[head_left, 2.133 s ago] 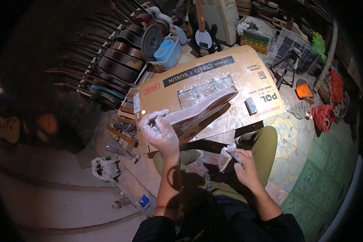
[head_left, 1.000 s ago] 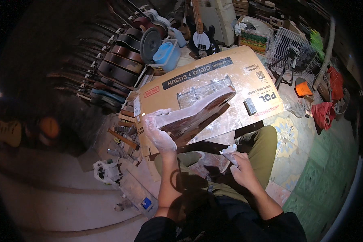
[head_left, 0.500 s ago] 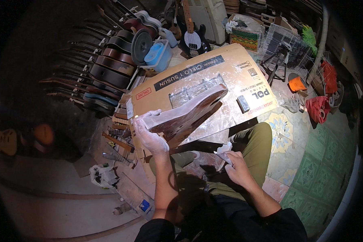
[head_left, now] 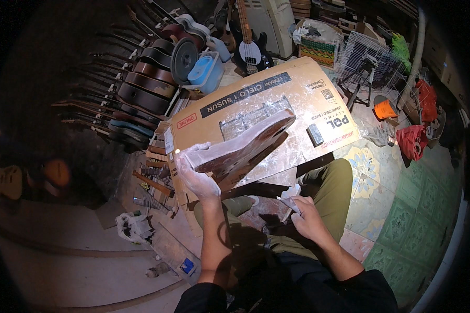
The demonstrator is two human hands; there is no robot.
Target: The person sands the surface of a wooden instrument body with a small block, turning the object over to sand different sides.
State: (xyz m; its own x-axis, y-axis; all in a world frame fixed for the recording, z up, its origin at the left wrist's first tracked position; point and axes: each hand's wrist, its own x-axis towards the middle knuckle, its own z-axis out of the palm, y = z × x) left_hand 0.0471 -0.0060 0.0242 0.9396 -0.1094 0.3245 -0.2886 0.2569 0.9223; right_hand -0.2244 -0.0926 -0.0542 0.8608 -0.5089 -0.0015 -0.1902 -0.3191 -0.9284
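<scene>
Far left of the printed cardboard sheet (head_left: 303,78), two guitars (head_left: 56,173) are resting in shadow, and nearer the sheet a row of acoustic guitars (head_left: 141,95) is leaning. Over the sheet's left side, the dusty left hand (head_left: 197,175) is grasping one end of a powder-coated guitar body (head_left: 240,146), which is slanting across the sheet's middle with its narrow edge facing up. Beyond the sheet's far edge, a black bass guitar (head_left: 250,53) is standing. Just off its near edge, the right hand (head_left: 305,216) is pinching folded sandpaper (head_left: 290,202) between thumb and fingers. Toward the sheet's right end, a dark rectangular block (head_left: 314,134) is lying; right of the sheet, a red bag (head_left: 411,142) is slumping.
</scene>
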